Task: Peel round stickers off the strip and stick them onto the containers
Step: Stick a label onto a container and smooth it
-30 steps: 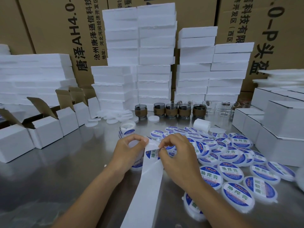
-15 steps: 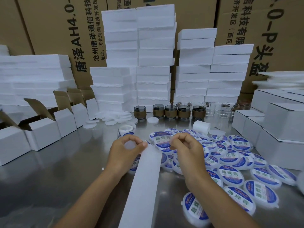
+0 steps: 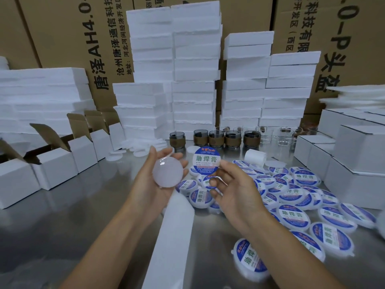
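At the centre of the frame, your left hand [image 3: 153,185] cradles a plain translucent white round container [image 3: 167,172], thumb and fingers curled loosely round its rim, bare face toward you. Just right of it, your right hand [image 3: 233,188] pinches 1 round blue-and-white printed sticker [image 3: 206,161] by its lower edge between thumb and fingertip, free of the long white backing strip [image 3: 173,236] lying down the lower middle on the steel table [image 3: 62,226]. Peeling looks done; sticking is the step in hand. Next, centre the sticker over that bare face, lay it flat and press outward so no edge creases.
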Demonstrator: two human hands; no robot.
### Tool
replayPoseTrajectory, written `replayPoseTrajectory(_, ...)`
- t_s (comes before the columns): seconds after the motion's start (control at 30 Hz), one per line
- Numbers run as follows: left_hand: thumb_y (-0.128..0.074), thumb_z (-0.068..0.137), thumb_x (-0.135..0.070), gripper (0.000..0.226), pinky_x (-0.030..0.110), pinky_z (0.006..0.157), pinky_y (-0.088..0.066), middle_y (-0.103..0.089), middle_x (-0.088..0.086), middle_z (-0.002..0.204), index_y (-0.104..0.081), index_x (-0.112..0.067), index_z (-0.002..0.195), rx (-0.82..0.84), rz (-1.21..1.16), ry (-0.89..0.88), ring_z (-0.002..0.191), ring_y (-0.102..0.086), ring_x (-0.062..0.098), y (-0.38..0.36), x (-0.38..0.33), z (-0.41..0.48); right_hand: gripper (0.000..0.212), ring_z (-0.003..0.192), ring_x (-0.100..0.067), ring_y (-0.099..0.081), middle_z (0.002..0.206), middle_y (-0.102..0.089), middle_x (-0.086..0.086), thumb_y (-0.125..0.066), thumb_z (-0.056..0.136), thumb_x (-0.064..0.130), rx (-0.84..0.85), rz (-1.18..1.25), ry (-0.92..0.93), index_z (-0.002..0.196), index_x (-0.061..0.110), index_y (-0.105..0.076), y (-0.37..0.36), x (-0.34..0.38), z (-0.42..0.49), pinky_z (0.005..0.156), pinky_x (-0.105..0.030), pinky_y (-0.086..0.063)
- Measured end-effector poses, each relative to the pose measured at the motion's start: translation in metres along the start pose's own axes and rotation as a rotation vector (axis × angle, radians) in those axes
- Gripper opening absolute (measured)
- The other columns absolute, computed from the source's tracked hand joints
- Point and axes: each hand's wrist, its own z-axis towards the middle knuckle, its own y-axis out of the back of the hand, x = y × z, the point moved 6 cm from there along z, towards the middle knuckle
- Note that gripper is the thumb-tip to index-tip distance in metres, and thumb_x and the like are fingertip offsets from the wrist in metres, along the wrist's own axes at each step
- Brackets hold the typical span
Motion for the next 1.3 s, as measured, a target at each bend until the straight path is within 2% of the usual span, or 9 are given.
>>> replayPoseTrajectory(0.13, -0.044, 0.079, -0.051, 0.05, 0.032, 0.072, -0.057, -0.067, 0.018, 0.109, -0.062, -0.01, 0.1, 0.044, 0.076, 0.092, 0.096, -0.065, 0.03, -0.007, 0.016, -0.001, 0.022, 0.045, -0.007, -0.047, 0.065, -0.064, 0.0, -0.072, 0.051, 0.031, 0.05, -0.091, 0.038, 0.068, 0.019, -0.065, -0.007, -0.002, -0.002, 0.044, -0.018, -0.038)
replayPoseTrajectory(0.3, -0.038, 0.083, -0.053, 0.06, 0.036, 0.082, -0.055, -0.07, 0.019, 0.104, -0.059, -0.006, 0.113, 0.094, 0.047, 0.152, 0.089, -0.07, 0.026, -0.009, 0.023, -0.001, 0.029, 0.044, -0.007, -0.044, 0.066, -0.065, -0.001, -0.076, 0.047, 0.039, 0.063, -0.293, 0.083, 0.07, 0.021, -0.075, -0.008, -0.007, -0.004, 0.048, -0.016, -0.04)
replayPoseTrajectory(0.37, -0.04, 0.081, -0.054, 0.06, 0.036, 0.082, -0.055, -0.071, 0.016, 0.1, -0.059, -0.007, 0.112, 0.094, 0.047, 0.168, 0.09, -0.07, 0.026, -0.008, 0.026, -0.001, 0.022, 0.044, -0.007, -0.045, 0.066, -0.065, -0.003, -0.078, 0.054, 0.035, 0.04, -0.363, 0.092, 0.072, 0.023, -0.076, -0.006, -0.009, -0.005, 0.048, -0.016, -0.041)
replayPoseTrajectory(0.43, -0.043, 0.076, -0.053, 0.058, 0.036, 0.078, -0.058, -0.072, 0.014, 0.095, -0.061, -0.007, 0.107, 0.106, 0.03, 0.171, 0.088, -0.071, 0.026, -0.008, 0.027, -0.001, 0.004, 0.043, -0.007, -0.045, 0.064, -0.065, -0.005, -0.077, 0.068, 0.025, 0.023, -0.401, 0.093, 0.071, 0.023, -0.076, -0.006, -0.01, -0.006, 0.046, -0.015, -0.041)
replayPoseTrajectory(0.53, -0.046, 0.075, -0.051, 0.054, 0.034, 0.067, -0.059, -0.072, 0.014, 0.089, -0.062, -0.005, 0.099, 0.118, -0.035, 0.181, 0.086, -0.071, 0.026, -0.01, 0.03, -0.002, 0.005, 0.04, -0.004, -0.044, 0.053, -0.063, 0.0, -0.075, 0.075, 0.016, 0.005, -0.427, 0.095, 0.07, 0.017, -0.072, -0.005, -0.012, -0.008, 0.042, -0.013, -0.039)
replayPoseTrajectory(0.67, -0.048, 0.075, -0.051, 0.054, 0.036, 0.074, -0.059, -0.072, 0.014, 0.091, -0.062, -0.005, 0.1, 0.137, -0.039, 0.178, 0.093, -0.07, 0.029, -0.011, 0.034, 0.0, 0.005, 0.039, -0.003, -0.046, 0.054, -0.066, 0.0, -0.074, 0.076, 0.014, -0.021, -0.434, 0.096, 0.075, 0.016, -0.069, -0.005, -0.01, -0.009, 0.042, -0.013, -0.041)
replayPoseTrajectory(0.87, -0.047, 0.075, -0.052, 0.057, 0.034, 0.068, -0.059, -0.072, 0.015, 0.095, -0.06, -0.005, 0.105, 0.148, -0.03, 0.191, 0.092, -0.07, 0.029, -0.011, 0.035, 0.0, 0.005, 0.043, -0.002, -0.051, 0.067, -0.071, -0.006, -0.074, 0.075, 0.016, -0.081, -0.467, 0.067, 0.074, 0.017, -0.069, 0.001, -0.012, -0.007, 0.049, -0.016, -0.049)
replayPoseTrajectory(1.17, -0.047, 0.072, -0.052, 0.056, 0.032, 0.065, -0.059, -0.073, 0.013, 0.094, -0.062, -0.007, 0.102, 0.156, -0.008, 0.198, 0.089, -0.071, 0.027, -0.012, 0.035, 0.0, 0.009, 0.044, -0.002, -0.052, 0.061, -0.069, -0.003, -0.074, 0.075, 0.015, -0.101, -0.467, 0.061, 0.069, 0.02, -0.07, 0.001, -0.012, -0.007, 0.05, -0.016, -0.05)
replayPoseTrajectory(1.3, -0.056, 0.072, -0.04, 0.044, 0.031, 0.067, -0.059, -0.072, 0.013, 0.094, -0.063, -0.008, 0.1, 0.158, 0.025, 0.16, 0.089, -0.071, 0.027, -0.012, 0.035, -0.001, 0.004, 0.043, -0.002, -0.051, 0.062, -0.069, -0.005, -0.075, 0.075, 0.016, -0.093, -0.459, 0.048, 0.073, 0.018, -0.071, 0.0, -0.012, -0.006, 0.046, -0.015, -0.048)
